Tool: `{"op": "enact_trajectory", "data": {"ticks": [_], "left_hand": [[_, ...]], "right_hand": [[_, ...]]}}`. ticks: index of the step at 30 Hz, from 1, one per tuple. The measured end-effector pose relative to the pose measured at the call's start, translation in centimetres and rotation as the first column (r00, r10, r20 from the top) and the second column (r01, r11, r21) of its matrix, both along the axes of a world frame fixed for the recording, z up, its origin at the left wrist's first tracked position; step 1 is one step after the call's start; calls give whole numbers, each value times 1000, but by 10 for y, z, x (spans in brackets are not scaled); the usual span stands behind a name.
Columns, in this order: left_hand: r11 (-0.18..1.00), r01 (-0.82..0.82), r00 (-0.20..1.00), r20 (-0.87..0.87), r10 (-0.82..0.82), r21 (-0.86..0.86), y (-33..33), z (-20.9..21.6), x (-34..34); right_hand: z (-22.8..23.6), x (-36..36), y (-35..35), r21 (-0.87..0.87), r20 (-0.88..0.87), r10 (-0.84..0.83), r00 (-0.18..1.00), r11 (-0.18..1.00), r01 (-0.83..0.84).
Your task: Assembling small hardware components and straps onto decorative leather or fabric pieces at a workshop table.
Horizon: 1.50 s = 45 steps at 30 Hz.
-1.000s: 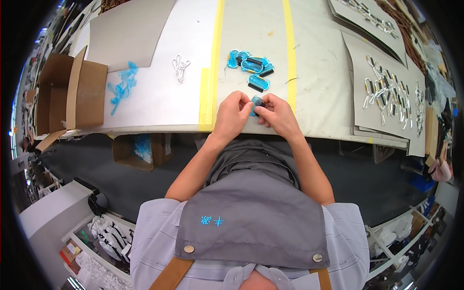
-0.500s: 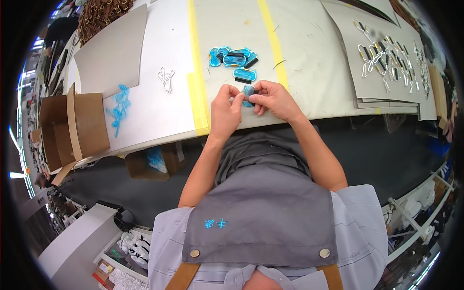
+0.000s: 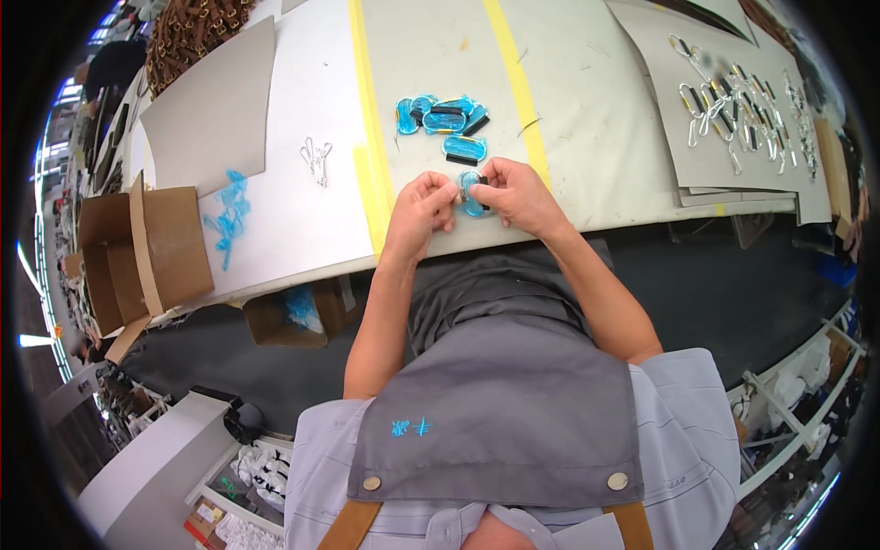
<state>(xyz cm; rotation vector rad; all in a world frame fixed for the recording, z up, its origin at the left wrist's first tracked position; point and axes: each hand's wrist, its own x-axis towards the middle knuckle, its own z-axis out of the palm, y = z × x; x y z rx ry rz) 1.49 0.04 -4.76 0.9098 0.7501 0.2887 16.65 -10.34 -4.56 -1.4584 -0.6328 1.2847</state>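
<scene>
Worktable: A broad, pale worktable point(image 3: 605, 119) fills the upper view, its front edge bowed by the lens.
Tape: Two yellow tape strips point(image 3: 364, 82) run back across the tabletop.
Floor: Dark gray floor point(image 3: 715, 275) stretches below the table.
Storage: A white-framed rack point(image 3: 777, 403) stands lower right, a smooth white unit point(image 3: 151, 454) lower left.
Light: Bright streaks point(image 3: 35, 341) at the blurred left rim appear to be strip lights.

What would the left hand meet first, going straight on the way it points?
Most likely the blue piece, then the right hand. Depth is unclear; the left hand may be touching the piece.
</scene>
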Motion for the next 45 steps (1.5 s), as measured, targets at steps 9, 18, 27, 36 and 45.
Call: {"op": "enact_trajectory", "data": {"ticks": [9, 18, 27, 36, 45], "left_hand": [[874, 228, 933, -353, -70, 430, -8, 18, 15], [629, 724, 672, -493, -553, 283, 30, 26, 27], [274, 777, 630, -699, -338, 567, 6, 18, 26], [350, 496, 797, -577, 181, 795, 58, -10, 4], [935, 272, 945, -248, -214, 228, -3, 44, -85]], "right_hand": [[-36, 1, 1, 152, 413, -99, 905, 988, 39], [14, 4, 3, -172, 720, 286, 632, 956, -237], [15, -12, 3, -249, 754, 370, 542, 925, -285], [69, 5, -32, 455, 484, -296, 824, 889, 51], [36, 33, -10, 170, -99, -290, 952, 938, 303]]}}
